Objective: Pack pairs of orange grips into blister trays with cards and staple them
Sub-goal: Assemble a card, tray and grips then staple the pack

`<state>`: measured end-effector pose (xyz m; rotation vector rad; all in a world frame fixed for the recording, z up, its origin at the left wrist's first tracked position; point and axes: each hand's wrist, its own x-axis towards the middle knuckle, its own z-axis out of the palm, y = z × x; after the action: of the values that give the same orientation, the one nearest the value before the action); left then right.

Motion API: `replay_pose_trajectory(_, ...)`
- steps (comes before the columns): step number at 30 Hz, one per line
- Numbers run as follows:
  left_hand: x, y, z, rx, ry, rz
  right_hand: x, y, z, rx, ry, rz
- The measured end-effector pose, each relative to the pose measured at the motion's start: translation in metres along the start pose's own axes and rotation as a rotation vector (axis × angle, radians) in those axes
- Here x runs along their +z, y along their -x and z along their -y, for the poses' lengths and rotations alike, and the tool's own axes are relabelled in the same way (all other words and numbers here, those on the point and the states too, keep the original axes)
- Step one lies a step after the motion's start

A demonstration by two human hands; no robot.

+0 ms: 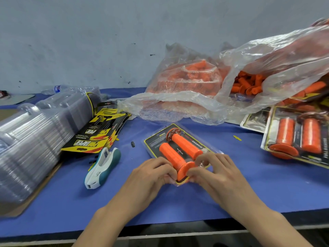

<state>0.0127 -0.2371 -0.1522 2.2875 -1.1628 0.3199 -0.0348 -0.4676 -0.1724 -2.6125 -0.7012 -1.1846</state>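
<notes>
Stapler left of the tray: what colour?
The stapler is white with teal sections; head view.

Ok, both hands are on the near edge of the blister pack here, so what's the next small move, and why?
Probably the left hand releases and reaches for the stapler lying to its left, with the right hand pinching the near edge of the blister pack. Both orange grips and the card already sit inside, so stapling looks due.
</notes>
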Motion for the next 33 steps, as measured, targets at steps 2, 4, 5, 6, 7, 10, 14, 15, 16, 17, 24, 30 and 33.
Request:
replay_pose_trajectory(2,0.0,-0.001,0.0,0.014,-0.029,-0.008,0.001,-0.001,0.001,-0.03,0.006,0.025)
replay_pose_trajectory(4,0.002,-0.001,-0.001,0.022,-0.059,-0.008,0.0,-0.002,0.0,-0.041,0.028,0.064)
replay_pose_trajectory(5,0.002,-0.002,-0.001,0.029,-0.071,-0.005,0.0,-0.002,-0.001,-0.041,0.036,0.072)
replay_pose_trajectory(6,0.003,-0.002,-0.001,0.04,-0.079,-0.004,-0.001,-0.002,-0.002,-0.041,0.042,0.073)
replay_pose_trajectory(7,0.005,-0.002,-0.002,0.048,-0.091,-0.004,-0.001,-0.003,-0.003,-0.039,0.047,0.073)
replay_pose_trajectory(10,0.006,-0.005,0.0,0.06,-0.129,0.002,-0.004,-0.003,-0.005,-0.04,0.066,0.083)
replay_pose_trajectory(14,0.006,-0.01,0.002,0.016,-0.182,-0.051,-0.008,-0.004,-0.005,-0.031,0.069,0.113)
replay_pose_trajectory(15,0.006,-0.011,0.001,-0.006,-0.175,-0.058,-0.01,-0.004,-0.006,-0.03,0.062,0.119)
replay_pose_trajectory(16,0.006,-0.011,0.002,-0.026,-0.163,-0.064,-0.013,-0.004,-0.006,-0.018,0.045,0.118)
replay_pose_trajectory(17,0.006,-0.012,0.0,-0.059,-0.15,-0.072,-0.016,-0.004,-0.007,0.011,0.017,0.109)
replay_pose_trajectory(24,0.008,-0.01,0.006,-0.197,0.007,-0.068,-0.016,-0.005,-0.024,0.878,-0.34,0.108)
replay_pose_trajectory(30,0.001,-0.013,-0.011,-1.012,0.858,-0.221,-0.009,-0.02,-0.041,1.164,-0.651,0.373)
replay_pose_trajectory(33,0.007,-0.025,-0.032,-1.048,1.056,-0.115,-0.012,-0.025,-0.039,1.227,-0.91,0.365)
